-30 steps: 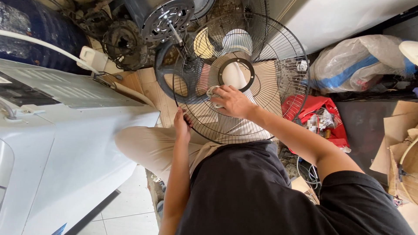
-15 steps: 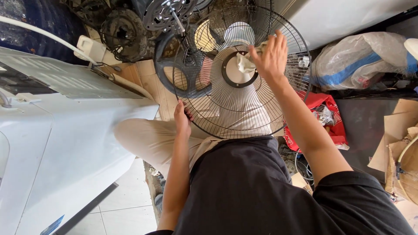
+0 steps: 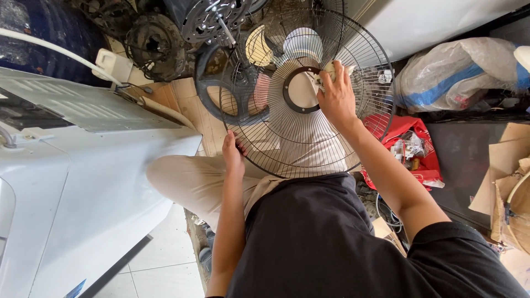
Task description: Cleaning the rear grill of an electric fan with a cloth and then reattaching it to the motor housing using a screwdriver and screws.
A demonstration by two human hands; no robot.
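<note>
- Black wire fan guard [image 3: 309, 105]: round grille, held tilted over my lap, black centre ring around a pale hub.
- My left hand [image 3: 232, 152]: fingers curled onto the guard's lower-left rim, pinching the wire edge.
- My right hand [image 3: 335, 98]: fingers closed on a pale cloth [image 3: 329, 70], pressed against the grille just right of the centre ring.
- Behind the guard: grey fan blade [image 3: 221, 91] and a metal motor part [image 3: 212, 19] with a shaft.
- Right of the guard: red plastic bag [image 3: 411, 144], crumpled, small items inside.
- Upper right: clear bulging sack [image 3: 458, 74] with a blue stripe.
- Far right: brown cardboard pieces [image 3: 505, 165].
- Left: large white appliance housing [image 3: 83, 182], vented grey top; white plug [image 3: 113, 63] beside it.
</note>
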